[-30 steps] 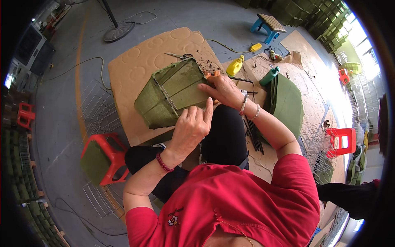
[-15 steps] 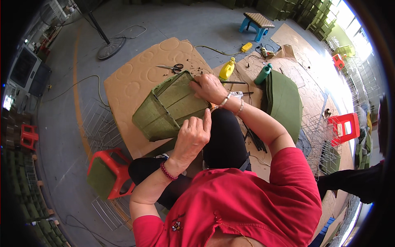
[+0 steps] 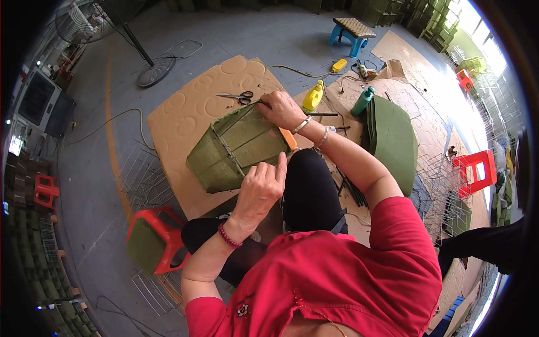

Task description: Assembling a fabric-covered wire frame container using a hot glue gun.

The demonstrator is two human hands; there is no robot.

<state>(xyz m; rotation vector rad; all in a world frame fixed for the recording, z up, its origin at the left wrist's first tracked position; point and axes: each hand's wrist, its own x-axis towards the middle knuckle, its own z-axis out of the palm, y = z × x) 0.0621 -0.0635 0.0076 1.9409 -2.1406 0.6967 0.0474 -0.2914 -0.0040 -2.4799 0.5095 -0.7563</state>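
A green, fabric-like tapered box (image 3: 247,147) with dark seams along its frame is tilted over my knees and the cardboard. My right hand (image 3: 282,109) is closed on its far right rim, fingers pinched at the corner. My left hand (image 3: 260,185) curls round the near edge, its index finger stretched toward the near right corner; the thumb is hidden. Between the hands, an orange piece (image 3: 288,139) shows against the box's right side, partly covered by my right hand and wrist; its kind cannot be made out.
On cardboard (image 3: 177,121) lie black scissors (image 3: 243,98). To the right are a yellow bottle (image 3: 313,96), a green bottle (image 3: 363,101), stacked green panels (image 3: 393,143) and black rods (image 3: 351,188). A red stool (image 3: 168,236) and wire frames (image 3: 143,174) stand left; a fan base (image 3: 159,72) stands beyond.
My right hand has shifted slightly left and up along the rim, and more of the orange piece shows. The left hand keeps its place at the near edge.
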